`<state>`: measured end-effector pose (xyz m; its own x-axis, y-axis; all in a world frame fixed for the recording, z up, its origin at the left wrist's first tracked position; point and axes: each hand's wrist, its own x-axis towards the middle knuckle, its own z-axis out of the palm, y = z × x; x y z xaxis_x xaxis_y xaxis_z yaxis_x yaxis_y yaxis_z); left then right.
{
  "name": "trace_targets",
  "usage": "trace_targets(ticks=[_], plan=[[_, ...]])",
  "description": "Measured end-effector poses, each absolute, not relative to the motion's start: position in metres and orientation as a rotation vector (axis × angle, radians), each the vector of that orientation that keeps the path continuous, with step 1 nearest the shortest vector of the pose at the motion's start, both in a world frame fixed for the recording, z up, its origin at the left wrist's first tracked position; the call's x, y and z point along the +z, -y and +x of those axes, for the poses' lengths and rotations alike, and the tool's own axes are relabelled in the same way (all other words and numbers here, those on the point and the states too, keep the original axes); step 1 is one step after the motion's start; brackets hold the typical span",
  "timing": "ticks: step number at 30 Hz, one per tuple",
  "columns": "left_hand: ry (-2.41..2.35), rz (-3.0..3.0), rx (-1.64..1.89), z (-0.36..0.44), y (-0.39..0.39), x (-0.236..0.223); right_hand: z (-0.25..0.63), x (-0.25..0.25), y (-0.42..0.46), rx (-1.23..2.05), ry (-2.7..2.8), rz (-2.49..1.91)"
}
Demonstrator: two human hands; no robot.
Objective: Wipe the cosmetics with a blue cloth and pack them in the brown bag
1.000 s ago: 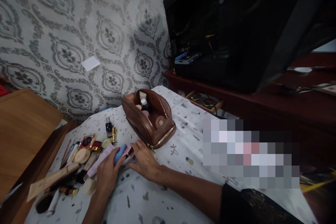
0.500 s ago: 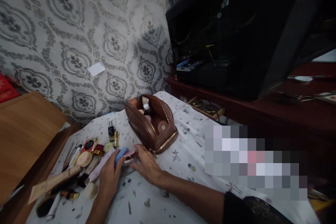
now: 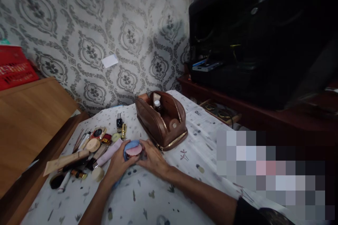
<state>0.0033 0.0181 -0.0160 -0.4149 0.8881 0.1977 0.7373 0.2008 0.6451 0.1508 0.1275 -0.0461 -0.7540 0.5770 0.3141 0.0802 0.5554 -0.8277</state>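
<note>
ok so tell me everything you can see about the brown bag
The brown bag looks like smooth leather, with gold-coloured zips: one lines the opening, and a lower zip runs along the near end. It stands upright on the white printed cloth, top gaping. Inside are a white-capped bottle and a pale item behind it; the rest is too dim to tell. The right hand is close to its near corner; whether they touch is unclear.

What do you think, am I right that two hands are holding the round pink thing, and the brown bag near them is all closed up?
Not quite: the brown bag is open, not closed. The head view shows a white-capped bottle inside. The left hand and right hand are indeed holding the round pink thing.
</note>
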Motion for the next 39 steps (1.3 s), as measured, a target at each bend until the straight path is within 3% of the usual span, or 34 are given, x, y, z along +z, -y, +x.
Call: trace_targets(ticks=[9, 32, 39], plan=[[-2.143, 1.507, 0.959, 0.006, -0.013, -0.001, 0.152, -0.045, -0.132, 1.222, 2.233, -0.539], [-2.066, 1.880, 0.630, -0.015, -0.007, -0.002, 0.153, -0.047, -0.141, 0.908, 2.397, -0.546], [-1.996, 1.848, 0.712, -0.016, -0.005, 0.005, 0.152, -0.044, -0.138, 0.949, 2.425, -0.611]])
